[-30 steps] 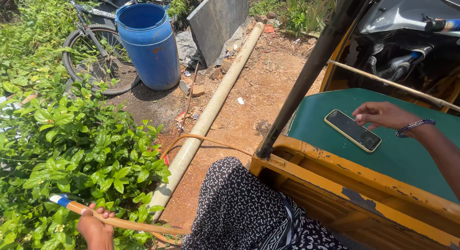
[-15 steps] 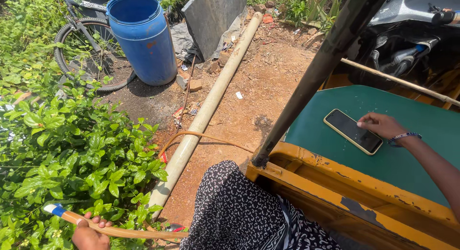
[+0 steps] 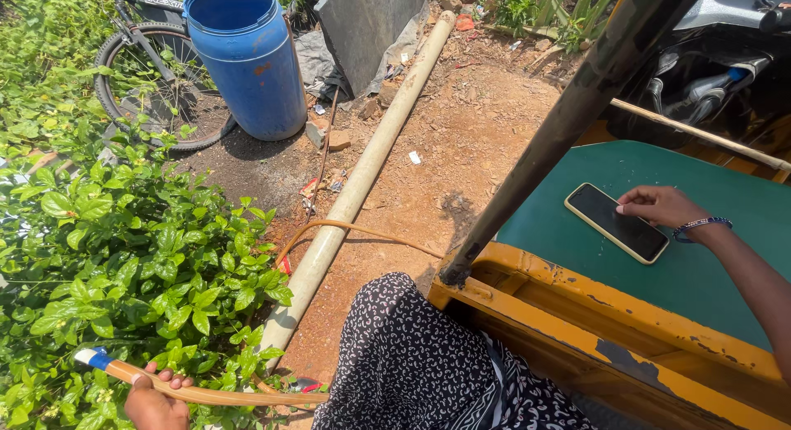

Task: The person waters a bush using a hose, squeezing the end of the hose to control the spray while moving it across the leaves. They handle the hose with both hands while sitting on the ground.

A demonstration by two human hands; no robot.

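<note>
Meanwhile, left hand (image 3: 152, 404) grips hose (image 3: 206, 393); right hand (image 3: 659, 204) touches phone (image 3: 616, 222).

Phone (image 3: 617, 222) lay right, on green seat (image 3: 709, 273): slim rectangle, dark blank screen, pale-yellow edge, w/ right hand (image 3: 659, 206) touching its far edge. Red wrapper scrap (image 3: 308, 187) lay mid-ground nr pipe (image 3: 354, 191).

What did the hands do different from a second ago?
The right hand came down from hovering above the phone until its fingertips touch the screen. The left hand kept gripping the hose beside the bush. The phone stayed on the green seat.
</note>
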